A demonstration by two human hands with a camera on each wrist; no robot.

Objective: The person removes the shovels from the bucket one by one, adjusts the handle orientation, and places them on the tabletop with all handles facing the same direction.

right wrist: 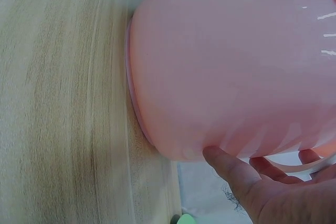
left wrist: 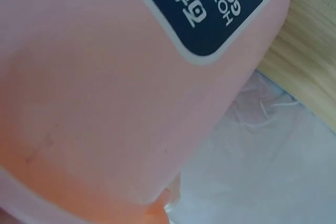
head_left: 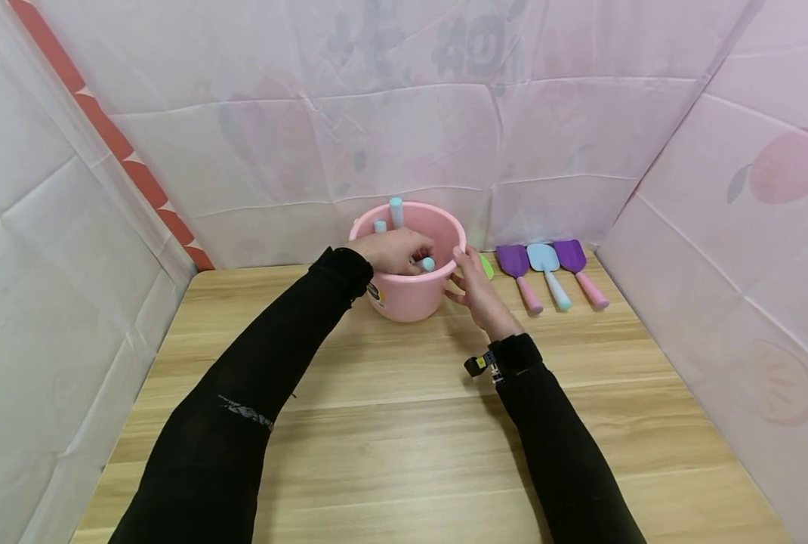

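Pink plastic is what fills most of each wrist view, so the head view tells the most; there a bucket (head_left: 411, 291) is seen standing on a wooden table (head_left: 390, 423) near the back wall, with the left hand (head_left: 396, 251) reached over its rim and the fingers curled round a light-blue handle (head_left: 427, 264) inside; how much of that tool lies below the rim is hidden. Two more handles (head_left: 396, 211) are seen sticking up at the far side of the bucket, their lower ends out of sight. The right hand (head_left: 477, 291) is laid against the bucket's right side with the fingers straight, nothing being gripped. Just right of it a green piece (head_left: 487, 267) is mostly covered by the hand and cannot be made out; further right three spades (head_left: 545, 261) lie side by side on the table, purple, blue and purple.

From the left wrist only the bucket's wall is seen, very close and blurred; a dark label (left wrist: 210, 11) with white lettering is cut off at the top edge; a strip of table and pale sheeting shows at the right; the hand itself is not seen.

From the right wrist the bucket's wall and base are seen on the table; the thumb (right wrist: 223, 163) is pressed to the wall near the base, the fingers being partly cut off by the frame.
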